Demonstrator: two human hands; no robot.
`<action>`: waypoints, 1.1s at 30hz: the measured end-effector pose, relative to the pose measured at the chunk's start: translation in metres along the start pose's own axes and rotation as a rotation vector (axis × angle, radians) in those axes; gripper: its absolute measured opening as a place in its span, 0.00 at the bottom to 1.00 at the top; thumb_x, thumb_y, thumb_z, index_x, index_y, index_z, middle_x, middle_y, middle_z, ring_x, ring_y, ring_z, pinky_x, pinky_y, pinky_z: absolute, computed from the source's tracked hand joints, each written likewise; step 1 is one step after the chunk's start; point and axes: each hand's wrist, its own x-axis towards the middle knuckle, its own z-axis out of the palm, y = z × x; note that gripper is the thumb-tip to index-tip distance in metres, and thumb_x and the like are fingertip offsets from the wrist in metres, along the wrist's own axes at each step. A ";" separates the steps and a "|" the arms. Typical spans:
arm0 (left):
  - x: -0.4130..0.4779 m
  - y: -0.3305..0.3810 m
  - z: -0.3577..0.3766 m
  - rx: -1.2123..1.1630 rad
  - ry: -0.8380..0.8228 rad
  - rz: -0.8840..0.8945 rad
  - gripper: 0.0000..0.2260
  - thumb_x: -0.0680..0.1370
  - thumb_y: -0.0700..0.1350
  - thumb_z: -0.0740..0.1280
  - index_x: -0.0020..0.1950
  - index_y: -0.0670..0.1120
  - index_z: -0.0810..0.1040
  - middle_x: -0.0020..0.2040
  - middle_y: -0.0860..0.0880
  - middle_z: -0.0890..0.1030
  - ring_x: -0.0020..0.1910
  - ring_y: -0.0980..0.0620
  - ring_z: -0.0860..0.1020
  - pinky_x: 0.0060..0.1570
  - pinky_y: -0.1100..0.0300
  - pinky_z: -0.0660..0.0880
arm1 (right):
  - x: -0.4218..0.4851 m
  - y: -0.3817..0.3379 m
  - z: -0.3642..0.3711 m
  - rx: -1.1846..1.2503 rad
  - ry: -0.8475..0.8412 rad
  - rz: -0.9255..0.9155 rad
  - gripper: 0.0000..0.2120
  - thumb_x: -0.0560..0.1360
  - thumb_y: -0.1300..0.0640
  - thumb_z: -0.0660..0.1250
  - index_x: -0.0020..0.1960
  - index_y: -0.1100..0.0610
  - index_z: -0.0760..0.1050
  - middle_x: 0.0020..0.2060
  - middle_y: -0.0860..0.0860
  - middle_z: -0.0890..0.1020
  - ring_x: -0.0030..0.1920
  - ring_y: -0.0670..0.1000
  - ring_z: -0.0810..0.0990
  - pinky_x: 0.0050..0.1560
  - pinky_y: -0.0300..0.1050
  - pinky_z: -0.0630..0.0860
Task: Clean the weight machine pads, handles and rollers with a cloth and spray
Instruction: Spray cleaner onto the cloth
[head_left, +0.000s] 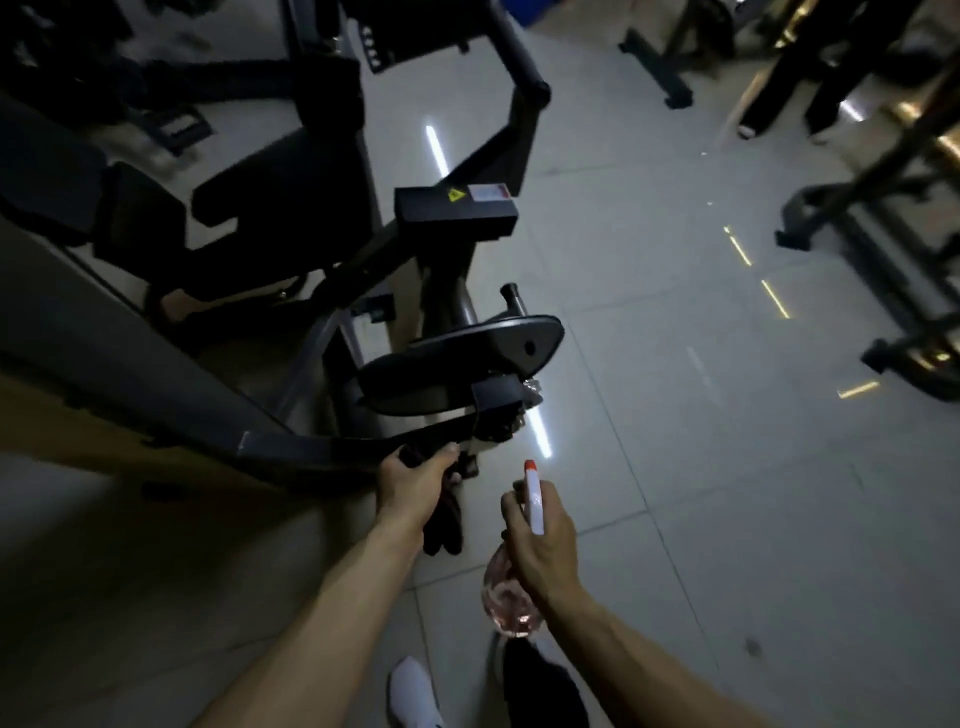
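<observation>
Both forearms enter from the bottom edge and reach forward over the tiled floor (727, 467).

Left hand (415, 486): back of the hand uppermost, arm nearly straight. Its fingers (450, 452) are curled round a dark cloth (444, 525) and hold it at the end of the lower bar (322, 449) of the weight machine (363, 260). The loose part of the cloth hangs below the hand. Whether the fingers also enclose the bar itself cannot be told; the area is dark.

Right hand (543, 540): held just beside the left, apart from it and clear of the machine. It is wrapped round the neck of a spray bottle (506, 597), clenched on it. The white head with its red tip points forward toward the machine; the clear, pink-tinted body hangs below the hand. The trigger is hidden.

Count:
- Hands: two, both occupied.
- Cloths: one.
- Spray bottles: one.
- Oval pad (457, 358): one, just beyond the left hand, not touched.
- Seat pad (291, 171): one, further back.
- Padded roller (519, 57): one, at the top of the frame.
- Yellow warning label (455, 195): one, on a black housing above the oval pad.
- White shoe (415, 691): one, at the bottom edge.

Further equipment frames stand well apart on the right; detail is blurred.
</observation>
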 end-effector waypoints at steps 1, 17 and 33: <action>0.001 -0.006 0.000 0.008 -0.022 -0.005 0.06 0.75 0.46 0.77 0.48 0.46 0.83 0.38 0.47 0.86 0.45 0.42 0.86 0.53 0.43 0.82 | -0.006 0.008 -0.001 0.014 0.032 0.020 0.09 0.80 0.44 0.66 0.44 0.47 0.72 0.36 0.48 0.78 0.38 0.50 0.80 0.43 0.59 0.82; 0.060 -0.065 -0.021 -0.079 0.056 -0.020 0.08 0.76 0.46 0.76 0.50 0.43 0.83 0.39 0.43 0.86 0.42 0.43 0.85 0.50 0.47 0.81 | 0.022 0.035 0.064 0.074 0.118 -0.052 0.04 0.78 0.45 0.67 0.50 0.42 0.72 0.40 0.44 0.80 0.37 0.49 0.81 0.37 0.59 0.82; 0.138 -0.080 -0.099 -0.319 0.176 -0.243 0.12 0.77 0.46 0.75 0.56 0.43 0.77 0.46 0.41 0.84 0.40 0.45 0.83 0.39 0.56 0.79 | 0.104 -0.033 0.186 -0.003 -0.168 -0.360 0.11 0.80 0.63 0.69 0.56 0.51 0.70 0.44 0.43 0.77 0.44 0.35 0.79 0.42 0.31 0.77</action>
